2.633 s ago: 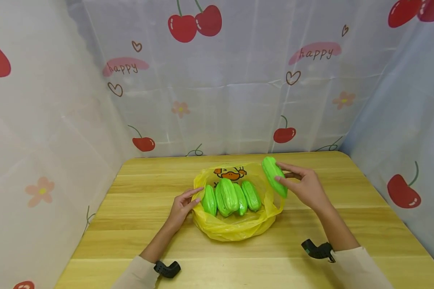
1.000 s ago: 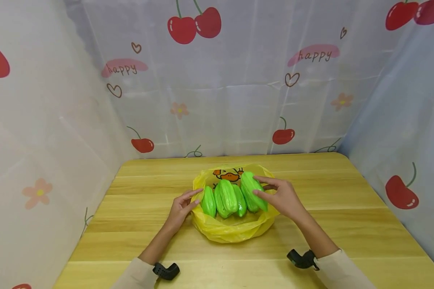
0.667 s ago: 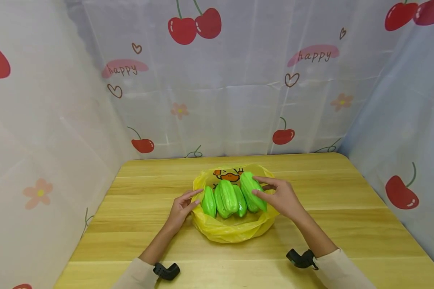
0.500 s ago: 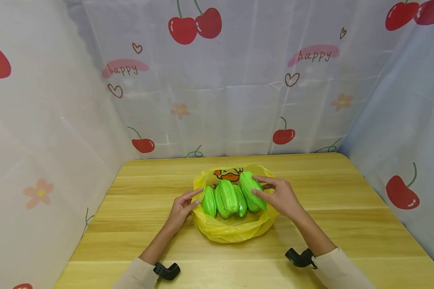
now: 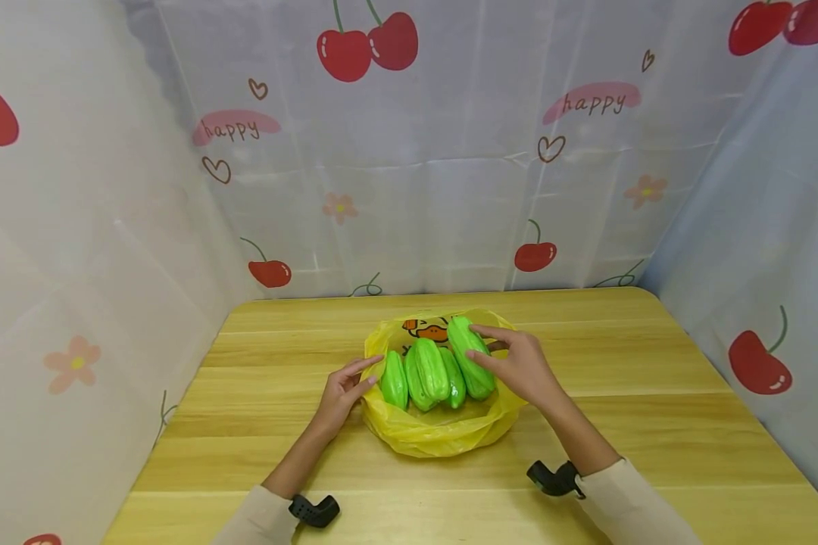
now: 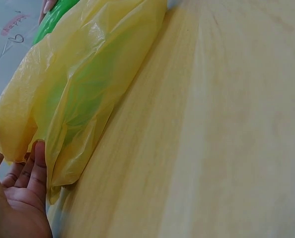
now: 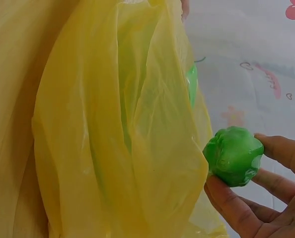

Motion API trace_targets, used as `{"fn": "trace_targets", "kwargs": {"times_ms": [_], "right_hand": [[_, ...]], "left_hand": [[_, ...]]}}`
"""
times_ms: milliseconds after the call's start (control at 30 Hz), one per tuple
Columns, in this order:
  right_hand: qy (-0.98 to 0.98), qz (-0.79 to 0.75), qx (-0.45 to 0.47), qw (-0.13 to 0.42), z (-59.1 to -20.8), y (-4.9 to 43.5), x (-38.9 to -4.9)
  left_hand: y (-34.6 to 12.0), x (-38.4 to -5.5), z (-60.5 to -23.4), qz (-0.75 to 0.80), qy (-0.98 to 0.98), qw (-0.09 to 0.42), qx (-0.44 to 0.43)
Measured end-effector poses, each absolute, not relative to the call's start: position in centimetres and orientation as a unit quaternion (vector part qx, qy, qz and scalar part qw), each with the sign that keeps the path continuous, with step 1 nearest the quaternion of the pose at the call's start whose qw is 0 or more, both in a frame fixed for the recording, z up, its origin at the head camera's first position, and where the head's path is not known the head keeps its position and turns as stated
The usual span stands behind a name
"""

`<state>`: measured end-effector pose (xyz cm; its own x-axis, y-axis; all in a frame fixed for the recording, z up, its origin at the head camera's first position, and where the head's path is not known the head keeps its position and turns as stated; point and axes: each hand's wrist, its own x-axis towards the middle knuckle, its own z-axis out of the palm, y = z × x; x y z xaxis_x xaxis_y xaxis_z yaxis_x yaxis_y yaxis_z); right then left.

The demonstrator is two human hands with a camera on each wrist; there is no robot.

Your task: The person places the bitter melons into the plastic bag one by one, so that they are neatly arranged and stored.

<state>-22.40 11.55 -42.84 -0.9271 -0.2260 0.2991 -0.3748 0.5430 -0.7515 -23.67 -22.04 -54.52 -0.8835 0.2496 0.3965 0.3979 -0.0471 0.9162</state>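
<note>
In the head view, a yellow plastic bag (image 5: 436, 439) with a printed duck stands with its mouth wide. Several bright green, ridged, gourd-like vegetables (image 5: 427, 371) lie side by side inside. My left hand (image 5: 343, 393) holds the bag's left rim between thumb and fingers; the left wrist view shows its fingers (image 6: 38, 171) at the yellow film. My right hand (image 5: 521, 367) reaches over the right rim and grips another green ridged gourd (image 5: 469, 356) between thumb and fingers, over the right end of the row. In the right wrist view that gourd (image 7: 234, 154) shows end-on beside the bag wall.
The bag rests on a light wooden table (image 5: 266, 424). White curtains with cherries and "happy" lettering (image 5: 443, 189) enclose the back and both sides. A black wrist camera (image 5: 313, 511) sits at the left sleeve, another (image 5: 554, 478) at the right.
My right hand has carried the gourd leftward and down from beyond the bag's right rim to over the row. In the last half second it shifted slightly further left. The left hand has stayed put.
</note>
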Motion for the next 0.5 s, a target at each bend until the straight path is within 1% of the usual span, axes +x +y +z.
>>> {"fn": "trace_targets", "kwargs": {"times_ms": [200,500], "right_hand": [[-0.874,0.446,0.171,0.086,-42.6,11.0,-22.7],[-0.874,0.451,0.166,0.075,-43.2,10.4,-23.5]], "left_hand": [[-22.0,-23.7,-54.3,-0.686,-0.685,0.055,-0.238],[-22.0,-23.7,-54.3,-0.684,-0.688,0.055,-0.237]]}}
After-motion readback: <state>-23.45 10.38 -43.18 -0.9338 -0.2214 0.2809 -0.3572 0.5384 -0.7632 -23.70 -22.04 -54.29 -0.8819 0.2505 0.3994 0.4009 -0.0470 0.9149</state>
